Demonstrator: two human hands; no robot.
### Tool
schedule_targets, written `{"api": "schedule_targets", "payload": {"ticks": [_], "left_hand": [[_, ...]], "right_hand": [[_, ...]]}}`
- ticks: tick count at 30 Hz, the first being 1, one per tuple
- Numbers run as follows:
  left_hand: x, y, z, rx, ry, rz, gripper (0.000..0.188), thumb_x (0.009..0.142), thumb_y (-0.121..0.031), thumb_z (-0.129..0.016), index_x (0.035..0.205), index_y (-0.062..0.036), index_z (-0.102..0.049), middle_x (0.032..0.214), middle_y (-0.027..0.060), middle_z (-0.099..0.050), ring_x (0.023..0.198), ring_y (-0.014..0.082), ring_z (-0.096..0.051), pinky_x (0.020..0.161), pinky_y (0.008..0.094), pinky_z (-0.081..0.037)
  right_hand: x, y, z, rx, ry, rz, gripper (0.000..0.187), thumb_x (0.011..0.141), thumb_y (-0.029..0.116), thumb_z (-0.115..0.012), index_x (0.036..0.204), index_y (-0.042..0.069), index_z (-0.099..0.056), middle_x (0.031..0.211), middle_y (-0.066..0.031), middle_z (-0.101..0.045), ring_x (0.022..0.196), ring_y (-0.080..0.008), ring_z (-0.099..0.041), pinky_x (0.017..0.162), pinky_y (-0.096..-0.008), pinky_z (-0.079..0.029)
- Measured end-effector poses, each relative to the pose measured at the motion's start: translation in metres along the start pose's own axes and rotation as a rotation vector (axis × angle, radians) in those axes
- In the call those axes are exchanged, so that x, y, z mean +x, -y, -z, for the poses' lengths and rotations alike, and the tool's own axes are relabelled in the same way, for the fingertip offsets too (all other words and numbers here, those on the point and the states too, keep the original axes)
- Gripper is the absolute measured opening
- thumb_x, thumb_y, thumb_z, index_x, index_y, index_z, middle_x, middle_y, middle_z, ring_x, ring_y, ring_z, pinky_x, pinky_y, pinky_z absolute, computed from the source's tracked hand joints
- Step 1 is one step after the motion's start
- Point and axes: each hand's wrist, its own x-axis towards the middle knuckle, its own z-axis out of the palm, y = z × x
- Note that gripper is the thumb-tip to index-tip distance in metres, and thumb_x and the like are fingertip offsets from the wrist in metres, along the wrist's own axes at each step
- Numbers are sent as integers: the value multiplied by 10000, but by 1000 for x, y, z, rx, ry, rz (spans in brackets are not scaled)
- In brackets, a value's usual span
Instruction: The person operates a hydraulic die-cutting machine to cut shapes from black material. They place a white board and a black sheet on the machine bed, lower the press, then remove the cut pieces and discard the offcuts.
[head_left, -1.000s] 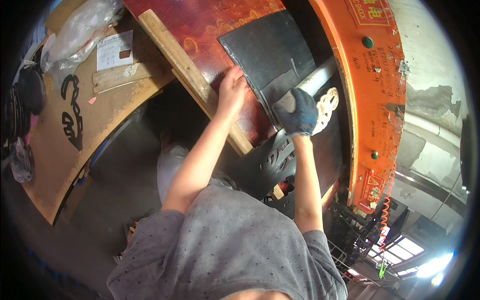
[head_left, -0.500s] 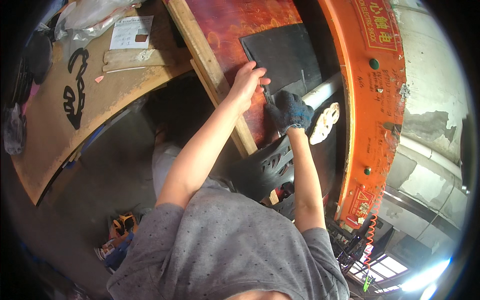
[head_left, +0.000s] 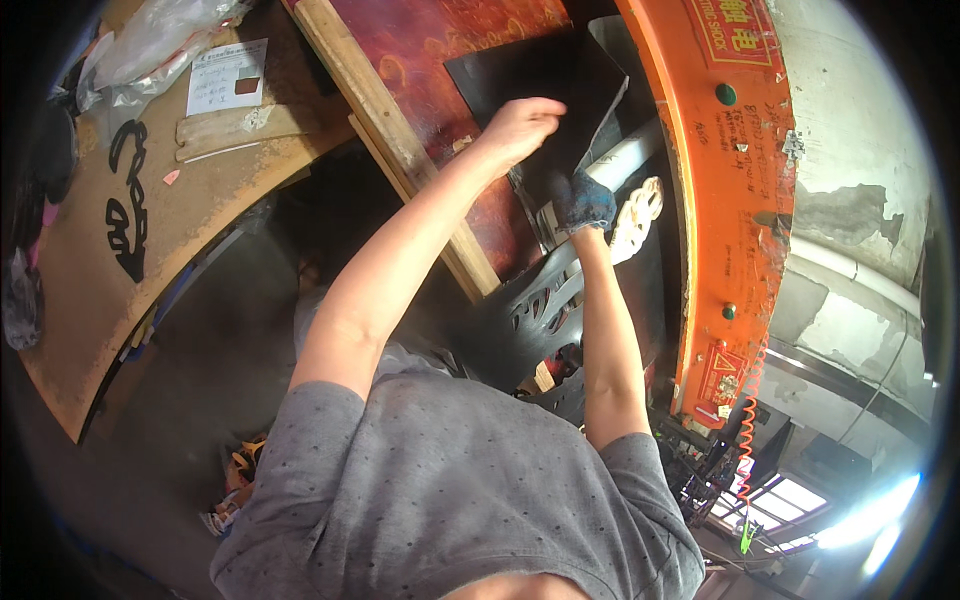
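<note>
Right hand in a dark blue knitted work glove (head_left: 587,203), beside a white cylindrical tube (head_left: 627,155); its fingers are blurred, and I cannot tell their grip. Bare left hand (head_left: 522,128), over the sheet, fingers drawn close together; whether pinching, I cannot tell. Thin dull-black flexible sheet (head_left: 545,75), on a glossy red-brown board (head_left: 425,60): flat a moment ago, now raised at right in a bent, lighter-edged fold; lifting appears under way. Farther: orange painted machine beam (head_left: 735,200).
</note>
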Motion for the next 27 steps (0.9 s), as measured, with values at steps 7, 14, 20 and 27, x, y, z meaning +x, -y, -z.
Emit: {"api": "schedule_targets", "payload": {"ticks": [7,14,20,27], "left_hand": [[-16,30,2,961,-210,-159,280,832,-192,-588,1078,-62,-619,1035,145,-645,959,310,-617,813,403,-503],[8,15,-18,1248,-38,-16,172,785,-174,-621,894,-48,-665,926,174,-654,863,339,-645,748,429,-527],[16,8,-24,1159,-147,155,222,763,-137,-572,942,-49,-671,1016,195,-639,945,367,-627,822,418,-512],[16,-6,-20,1238,25,278,270,784,-146,-581,1031,-58,-646,1126,173,-613,1009,347,-613,852,389,-505]], "right_hand": [[-4,-1,4,189,-40,-56,362,821,450,-537,870,108,-645,757,-187,-638,776,-385,-617,679,-477,-475],[-7,7,3,313,-210,-67,288,760,391,-601,781,106,-637,688,-174,-627,684,-367,-621,629,-445,-484],[14,41,24,20,121,-168,267,767,364,-577,844,127,-674,832,-125,-689,795,-295,-675,653,-424,-494],[28,39,35,-170,445,-3,228,783,245,-583,949,147,-704,954,-88,-694,920,-262,-663,709,-388,-501]]}}
